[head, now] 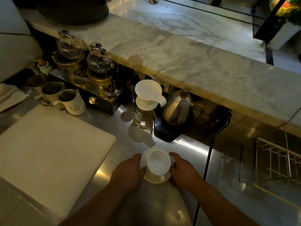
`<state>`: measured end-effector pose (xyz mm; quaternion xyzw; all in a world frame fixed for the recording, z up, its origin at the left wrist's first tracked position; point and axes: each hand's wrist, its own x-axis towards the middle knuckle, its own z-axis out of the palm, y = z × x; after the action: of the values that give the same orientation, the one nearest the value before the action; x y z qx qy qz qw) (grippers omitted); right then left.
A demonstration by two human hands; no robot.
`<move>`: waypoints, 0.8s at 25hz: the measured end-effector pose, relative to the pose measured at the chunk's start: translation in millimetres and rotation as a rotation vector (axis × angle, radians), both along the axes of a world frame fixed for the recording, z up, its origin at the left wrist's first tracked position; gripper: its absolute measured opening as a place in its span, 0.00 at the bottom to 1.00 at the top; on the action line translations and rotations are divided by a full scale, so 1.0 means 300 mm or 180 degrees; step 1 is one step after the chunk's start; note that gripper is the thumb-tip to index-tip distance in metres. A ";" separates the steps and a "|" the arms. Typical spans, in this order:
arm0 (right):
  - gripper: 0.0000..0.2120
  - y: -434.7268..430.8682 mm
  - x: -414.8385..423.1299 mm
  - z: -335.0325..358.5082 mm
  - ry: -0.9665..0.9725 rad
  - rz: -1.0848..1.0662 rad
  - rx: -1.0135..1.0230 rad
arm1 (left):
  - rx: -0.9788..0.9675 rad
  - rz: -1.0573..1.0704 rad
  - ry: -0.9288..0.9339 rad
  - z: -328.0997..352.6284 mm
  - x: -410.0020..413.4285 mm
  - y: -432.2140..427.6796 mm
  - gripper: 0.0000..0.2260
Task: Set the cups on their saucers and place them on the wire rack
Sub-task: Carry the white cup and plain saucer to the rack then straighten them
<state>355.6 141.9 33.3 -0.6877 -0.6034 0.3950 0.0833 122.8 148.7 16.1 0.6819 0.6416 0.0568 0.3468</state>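
Observation:
A white cup (pixel 158 161) sits upright on a white saucer (pixel 157 178) over the steel counter, near the front middle. My left hand (pixel 128 170) grips the saucer's left rim, thumb touching the cup's side. On the right rim lies my right hand (pixel 183 169), its fingers curled under the edge. The cup looks empty. The wire rack (pixel 276 159) stands at the right, low beside the counter, with nothing visible on it.
A white dripper on a glass server (pixel 147 101) and a steel kettle on its dark base (pixel 176 108) stand just behind the cup. A white cutting board (pixel 48 150) fills the left. Milk pitchers (pixel 71 101) and glass siphons (pixel 97 62) line the back left. A black cable (pixel 206 167) runs down the counter.

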 end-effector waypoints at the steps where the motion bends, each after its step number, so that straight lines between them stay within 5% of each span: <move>1: 0.18 0.007 0.003 -0.009 0.0126 -0.0078 -0.0027 | -0.0091 0.0021 -0.0099 -0.004 0.005 0.004 0.24; 10: 0.11 0.001 0.027 -0.014 0.0241 -0.0293 -0.0153 | -0.0359 0.0288 -0.0499 0.015 0.028 -0.009 0.23; 20: 0.12 -0.111 0.231 0.313 0.0678 -0.0564 0.0157 | -0.0156 0.0419 -0.0723 0.341 0.193 -0.091 0.24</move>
<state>424.8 108.7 127.2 -0.6902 -0.5376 0.4419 0.1982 180.8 121.5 118.3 0.6187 0.6427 0.1405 0.4293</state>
